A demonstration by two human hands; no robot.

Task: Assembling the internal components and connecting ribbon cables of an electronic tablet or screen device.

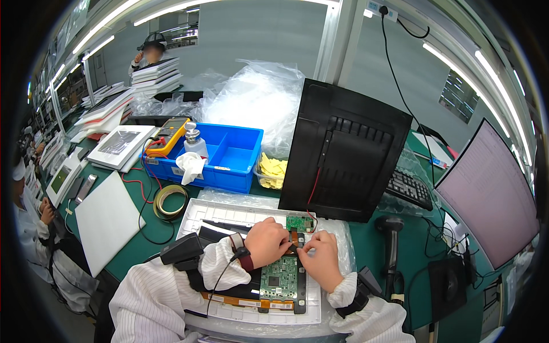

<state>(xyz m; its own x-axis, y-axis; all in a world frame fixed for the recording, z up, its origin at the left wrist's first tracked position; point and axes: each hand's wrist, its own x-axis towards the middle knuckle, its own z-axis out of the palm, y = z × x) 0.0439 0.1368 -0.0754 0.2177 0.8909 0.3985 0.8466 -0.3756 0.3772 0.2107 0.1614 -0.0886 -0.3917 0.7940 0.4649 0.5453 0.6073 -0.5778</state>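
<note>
A green circuit board (280, 278) lies on a dark panel inside a white plastic frame (311, 311) in front of me. My left hand (267, 243) reaches over the panel's upper middle, fingers closed in a pinch. Facing it, my right hand (322, 260) has thumb and fingers pressed together. Both sets of fingertips nearly meet at a small dark piece beside an orange flex cable (295, 236); what each pinches is too small to make out. A smaller green board (300, 223) sits just beyond, with a red wire. A corded strap circles my left wrist.
A large black cover (347, 151) stands upright behind the frame. Left of it are a blue divided bin (234, 154), a yellow multimeter (167, 136), tape rolls (170, 203) and a white panel (108, 223). On the right are a barcode scanner (391, 246) and a monitor (492, 191). Co-workers sit at left.
</note>
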